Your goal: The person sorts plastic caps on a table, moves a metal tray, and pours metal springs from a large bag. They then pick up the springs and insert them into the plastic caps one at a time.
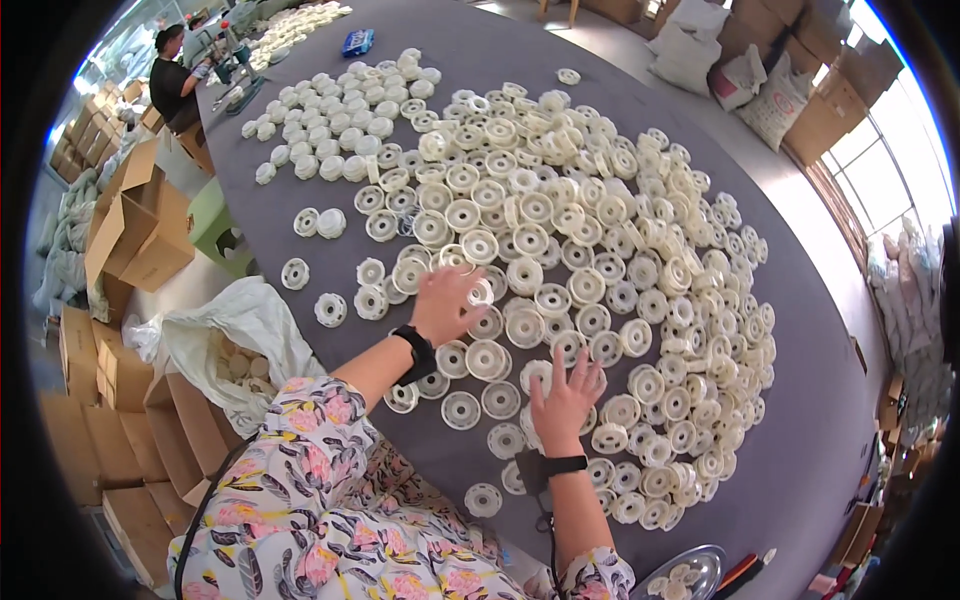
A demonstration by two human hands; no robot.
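Many cream-white round plastic wheels [560, 230] lie spread over a long dark grey table [470, 50]. My left hand [445, 303] rests on the pile near its left side, fingers curled over one white wheel [482, 292]. My right hand [566, 398] lies flat with fingers spread on the wheels nearer to me, holding nothing. Both wrists carry black bands. My sleeves are floral.
A white sack [240, 330] with more wheels stands left of the table among cardboard boxes [130, 230]. Another person [172, 85] works at the table's far end. Filled sacks [775, 100] lie at the far right. A metal bowl [685, 575] sits at the near edge.
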